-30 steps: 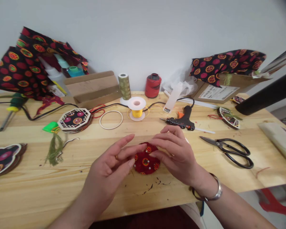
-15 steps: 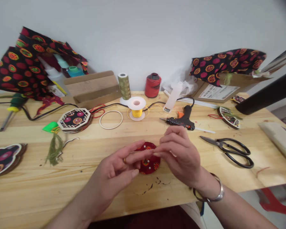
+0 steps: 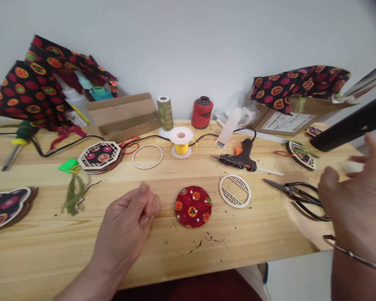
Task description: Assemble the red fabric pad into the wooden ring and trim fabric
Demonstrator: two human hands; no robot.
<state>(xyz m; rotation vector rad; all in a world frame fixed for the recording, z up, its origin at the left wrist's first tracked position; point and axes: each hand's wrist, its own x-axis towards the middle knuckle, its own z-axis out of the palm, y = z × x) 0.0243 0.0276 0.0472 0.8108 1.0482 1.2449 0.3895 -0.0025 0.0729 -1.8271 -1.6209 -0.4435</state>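
Observation:
A round pad covered in dark red patterned fabric lies flat on the table, with several small pearl-like beads on its face. Left of it, not touching it, my left hand is closed in a loose fist, thumb over the curled fingers; whatever may be inside is hidden. My right hand is out at the far right, past the scissors, its fingers apart and smeared by motion. Between pad and scissors lies an oval wooden lattice frame.
A black glue gun lies behind the lattice frame. Near it stand a yellow thread spool, a green thread cone and a red one. Cardboard boxes line the wall. A dark post slants at the right.
My hands have parted from over the pad. The right one swung far right, uncovering the lattice frame; the left drew back leftward and closed. The pad stayed on the table.

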